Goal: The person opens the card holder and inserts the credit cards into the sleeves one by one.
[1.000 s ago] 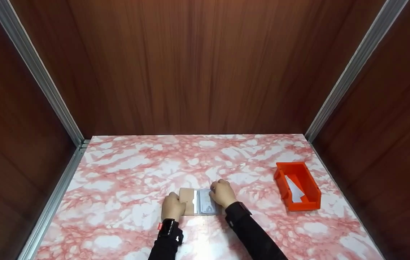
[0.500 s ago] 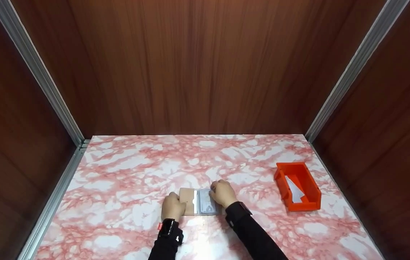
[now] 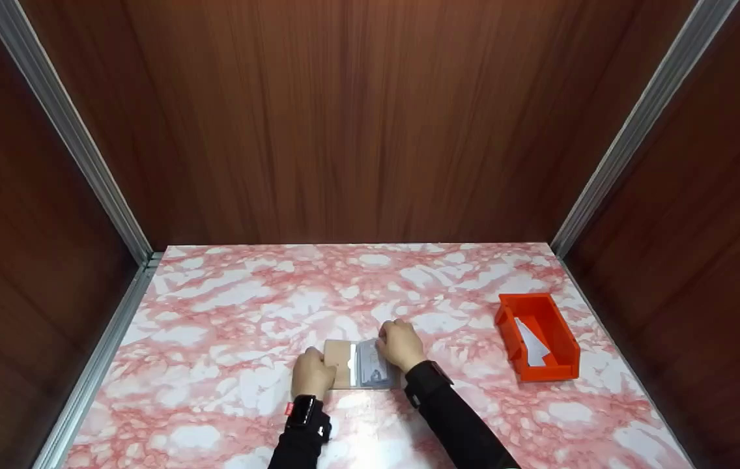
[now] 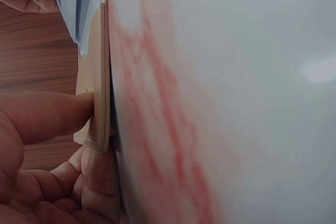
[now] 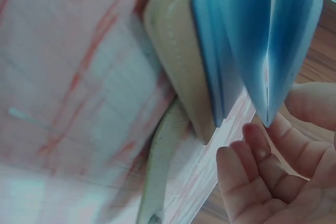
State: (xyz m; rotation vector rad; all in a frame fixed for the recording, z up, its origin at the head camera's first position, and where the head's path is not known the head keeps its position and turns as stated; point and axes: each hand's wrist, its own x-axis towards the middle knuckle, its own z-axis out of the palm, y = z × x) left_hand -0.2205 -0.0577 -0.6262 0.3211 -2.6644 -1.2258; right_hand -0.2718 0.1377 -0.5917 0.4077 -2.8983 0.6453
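A tan card holder (image 3: 337, 357) lies spread on the table, its clear plastic sleeves (image 3: 370, 368) showing on the right half. My left hand (image 3: 312, 374) pinches its left cover; in the left wrist view the thumb presses on the tan cover (image 4: 93, 77) with curled fingers beneath. My right hand (image 3: 402, 345) is at the upper right of the sleeves. Seen from the right wrist, its thumb and forefinger pinch the corner of a plastic sleeve (image 5: 294, 30), raised apart from the other sleeves (image 5: 210, 51). A tan strap (image 5: 160, 156) with a snap sticks out below the stitched cover.
An orange bin (image 3: 546, 332) stands at the right of the table, with a white piece of paper (image 3: 531, 342) inside. The table (image 3: 227, 312) has a red-and-white marbled top. Brown wood panels (image 3: 357, 124) enclose it at the back and both sides.
My right hand has shifted slightly up and left, and the upper sleeve it pinches has lifted and tilted. My left hand and the orange bin have stayed put.
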